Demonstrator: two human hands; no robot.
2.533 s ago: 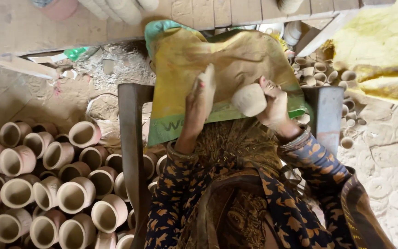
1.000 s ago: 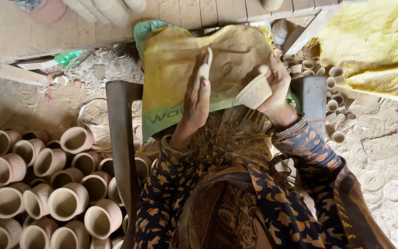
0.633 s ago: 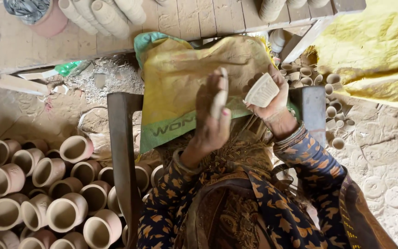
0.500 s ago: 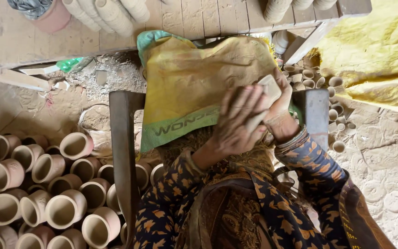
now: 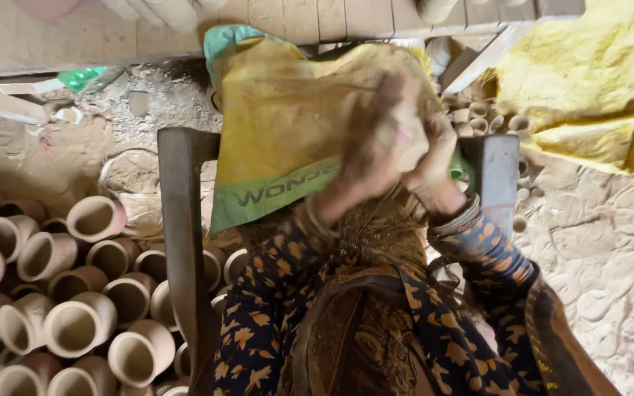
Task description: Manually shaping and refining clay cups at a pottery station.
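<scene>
Down at your far left, a crowd of unfired clay pots [image 5: 75, 293] lies on its sides on the dusty floor [image 5: 610, 249], mouths turned up toward you. Just beside them runs the left rail of a dark metal frame [image 5: 183, 242], and draped across that frame is a yellow sack [image 5: 288, 125] with a green band along its lower edge. Over the sack's right part your left hand [image 5: 372, 150] is blurred, fingers curled and pressed against a small pale clay cup [image 5: 411, 139]; it seems to be rubbing or cupping the piece, though the blur keeps me from telling more. Your right hand [image 5: 438, 165] closes around the cup from the other side, so the cup sits wedged between both palms, above your patterned sleeves [image 5: 478, 242]. Further right, small clay cups [image 5: 482, 117] cluster near a crumpled yellow cloth [image 5: 588, 81].
</scene>
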